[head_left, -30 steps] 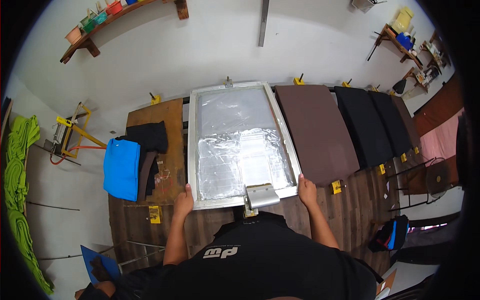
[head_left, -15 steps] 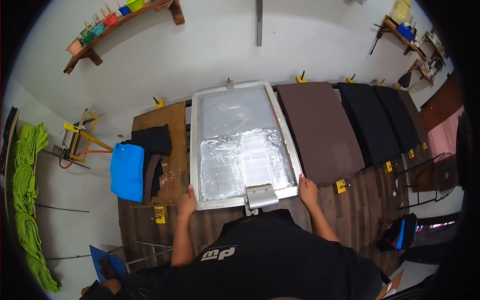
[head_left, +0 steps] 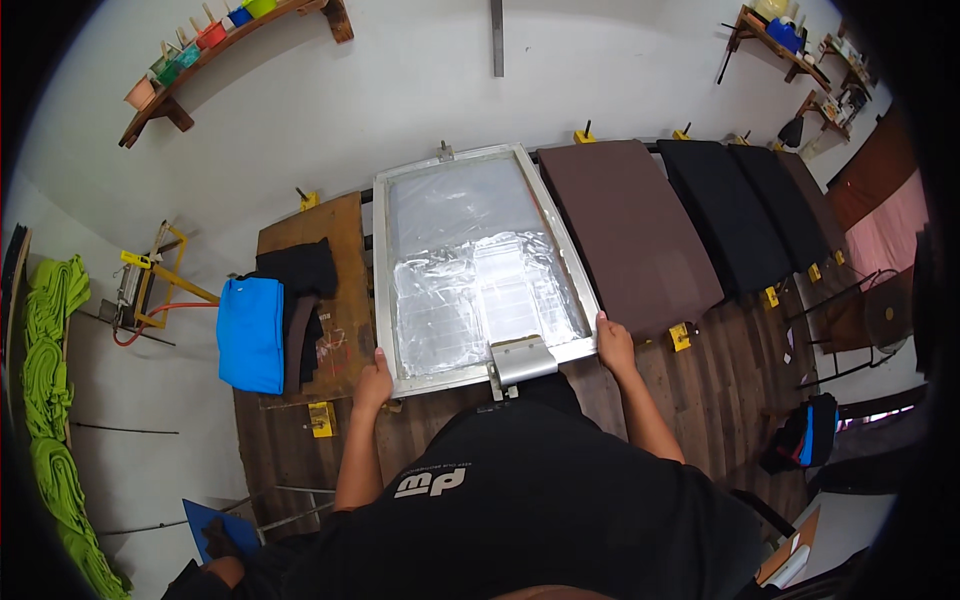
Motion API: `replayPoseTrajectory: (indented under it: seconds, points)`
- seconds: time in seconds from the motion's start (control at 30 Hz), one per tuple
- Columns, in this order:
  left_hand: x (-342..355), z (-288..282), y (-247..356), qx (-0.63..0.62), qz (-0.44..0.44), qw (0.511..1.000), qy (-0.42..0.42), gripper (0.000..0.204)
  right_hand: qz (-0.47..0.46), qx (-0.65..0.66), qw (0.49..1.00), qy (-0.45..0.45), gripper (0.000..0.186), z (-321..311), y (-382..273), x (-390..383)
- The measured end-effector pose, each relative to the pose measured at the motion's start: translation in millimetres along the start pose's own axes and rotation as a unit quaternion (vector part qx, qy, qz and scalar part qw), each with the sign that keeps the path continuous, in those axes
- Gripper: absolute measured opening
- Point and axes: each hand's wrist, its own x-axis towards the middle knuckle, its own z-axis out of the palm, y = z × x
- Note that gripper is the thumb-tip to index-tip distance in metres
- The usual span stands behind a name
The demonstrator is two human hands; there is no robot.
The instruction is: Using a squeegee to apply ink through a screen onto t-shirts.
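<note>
A metal-framed printing screen (head_left: 460, 200) with shiny, crinkled film over its lower part sits in the middle of the row of boards, a metal clamp (head_left: 522, 362) at its near edge. My left hand (head_left: 374, 380) is closed on the frame's near left corner. Opposite it, my right hand (head_left: 613, 340) grips the near right corner. Left of the screen, folded blue cloth (head_left: 250, 335) and black cloth (head_left: 300, 262) lie on a wooden board (head_left: 330, 220). A brown covered board (head_left: 625, 235) is just to the right of the screen.
Black covered boards (head_left: 715, 220) continue rightward. A wall shelf (head_left: 245, 30) carries several colored tubs. A yellow metal apparatus (head_left: 170, 275) with red hose stands left, beside hanging green cloth (head_left: 55, 380). A blue sheet (head_left: 230, 525) and a bare arm show at lower left; a chair-like frame (head_left: 850, 330) stands right.
The scene has shifted upward in the picture and tilted slightly, its right side rising more. Both my hands stay on the screen frame's corners throughout.
</note>
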Motion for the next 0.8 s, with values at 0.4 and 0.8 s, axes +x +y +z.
replayPoseTrajectory:
  seconds: [0.4,0.8]
  points:
    - [4,7,-4,-0.015,-0.019,1.0,0.001,0.087,-0.004,-0.016,1.0,-0.009,0.069,5,17,4]
    - [32,45,-40,-0.293,0.01,0.956,-0.031,0.084,0.059,0.34,0.93,-0.129,0.062,13,42,25]
